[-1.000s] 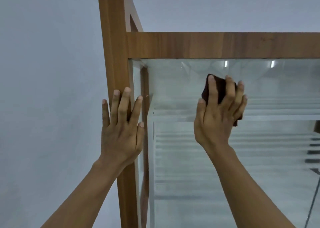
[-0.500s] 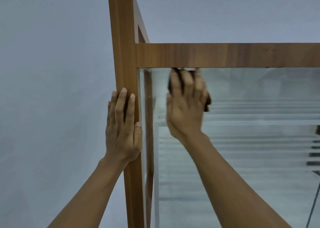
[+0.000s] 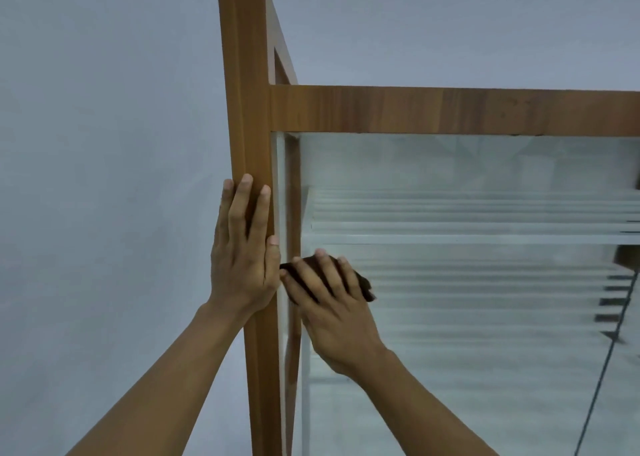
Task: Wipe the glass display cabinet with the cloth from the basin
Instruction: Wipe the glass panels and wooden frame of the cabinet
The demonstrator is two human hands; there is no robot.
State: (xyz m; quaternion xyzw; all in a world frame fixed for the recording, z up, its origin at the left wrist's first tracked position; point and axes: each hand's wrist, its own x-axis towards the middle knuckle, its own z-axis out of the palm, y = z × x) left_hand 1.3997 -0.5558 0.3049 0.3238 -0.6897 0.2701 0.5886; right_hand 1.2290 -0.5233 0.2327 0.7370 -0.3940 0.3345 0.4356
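The glass display cabinet has a brown wooden frame [image 3: 415, 109] and a clear front pane [image 3: 467, 299] with white glass shelves behind it. My right hand [image 3: 332, 303] presses a dark brown cloth [image 3: 363, 284] flat against the pane close to its left edge, fingers spread over the cloth. Most of the cloth is hidden under the hand. My left hand [image 3: 242, 247] rests flat on the cabinet's left wooden post [image 3: 246, 109], fingers straight and pointing up, right beside my right hand.
A plain grey wall [image 3: 104, 144] fills the left side and the space above the cabinet. A thin dark cord [image 3: 602, 369] and dark shapes show in the glass at the right edge.
My right hand has slid the cloth down and left, from just under the top rail to the pane's left edge. The left hand stays on the post. The view has shifted.
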